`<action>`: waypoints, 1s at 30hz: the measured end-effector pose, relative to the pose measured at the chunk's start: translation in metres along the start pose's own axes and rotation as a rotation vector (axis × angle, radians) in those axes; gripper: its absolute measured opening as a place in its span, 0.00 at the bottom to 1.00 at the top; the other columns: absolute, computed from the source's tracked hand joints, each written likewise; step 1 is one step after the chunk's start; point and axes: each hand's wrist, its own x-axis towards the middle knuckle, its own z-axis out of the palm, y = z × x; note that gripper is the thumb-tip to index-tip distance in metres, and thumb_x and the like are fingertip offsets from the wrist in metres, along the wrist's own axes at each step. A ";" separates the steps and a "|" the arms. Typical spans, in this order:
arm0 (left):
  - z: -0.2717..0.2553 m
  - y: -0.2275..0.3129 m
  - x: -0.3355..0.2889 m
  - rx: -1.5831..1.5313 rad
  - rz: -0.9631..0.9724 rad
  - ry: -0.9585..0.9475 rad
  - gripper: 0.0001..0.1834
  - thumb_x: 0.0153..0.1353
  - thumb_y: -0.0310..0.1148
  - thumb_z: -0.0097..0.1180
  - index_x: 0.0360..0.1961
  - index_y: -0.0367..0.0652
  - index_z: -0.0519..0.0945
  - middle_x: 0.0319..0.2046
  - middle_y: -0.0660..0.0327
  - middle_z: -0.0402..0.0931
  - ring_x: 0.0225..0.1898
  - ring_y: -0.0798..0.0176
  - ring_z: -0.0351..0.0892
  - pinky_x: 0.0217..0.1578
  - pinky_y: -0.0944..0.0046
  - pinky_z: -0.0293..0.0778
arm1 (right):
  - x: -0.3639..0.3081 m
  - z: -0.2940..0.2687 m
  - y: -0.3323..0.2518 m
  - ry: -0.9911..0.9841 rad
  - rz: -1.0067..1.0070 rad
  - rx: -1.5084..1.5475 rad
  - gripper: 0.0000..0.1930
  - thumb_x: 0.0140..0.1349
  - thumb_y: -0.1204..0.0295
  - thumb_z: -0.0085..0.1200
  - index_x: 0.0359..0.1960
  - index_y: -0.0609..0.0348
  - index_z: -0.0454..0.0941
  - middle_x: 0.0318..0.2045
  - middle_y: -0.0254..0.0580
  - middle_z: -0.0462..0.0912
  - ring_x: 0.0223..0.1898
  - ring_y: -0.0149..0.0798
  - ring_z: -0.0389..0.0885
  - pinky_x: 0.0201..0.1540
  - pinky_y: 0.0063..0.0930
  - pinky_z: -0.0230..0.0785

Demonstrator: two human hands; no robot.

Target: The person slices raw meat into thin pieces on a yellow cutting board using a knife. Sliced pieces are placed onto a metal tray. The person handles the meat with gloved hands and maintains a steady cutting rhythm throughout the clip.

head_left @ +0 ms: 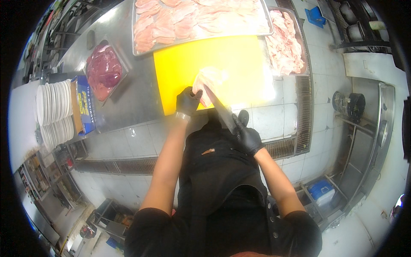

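On a yellow cutting board [175,64] near the table's front edge lies a pale pink piece of raw chicken [204,82]. My left hand [188,102], in a black glove, is closed on its near left edge. A long knife [223,111] is gripped by its handle in my black-gloved right hand [249,138]. The blade slants up and left, its tip end against the chicken; whether it is cutting into the flesh I cannot tell. Beyond the board, a large metal tray [138,53] holds rows of flat chicken slices. Glare washes out the board's right side.
Right of the board stands a deep pan [305,60] of raw chicken pieces. On the left are a container of dark red meat [104,66], stacked white plates [55,103] and a blue-and-yellow foil box [87,105]. A floor grate [304,115] runs along the tiles.
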 end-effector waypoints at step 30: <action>0.008 -0.021 0.027 0.332 0.466 0.159 0.28 0.70 0.37 0.56 0.70 0.43 0.76 0.70 0.45 0.74 0.72 0.42 0.71 0.72 0.45 0.64 | 0.030 0.002 -0.015 0.065 0.094 0.021 0.33 0.69 0.73 0.54 0.77 0.42 0.68 0.47 0.53 0.85 0.42 0.60 0.85 0.56 0.56 0.71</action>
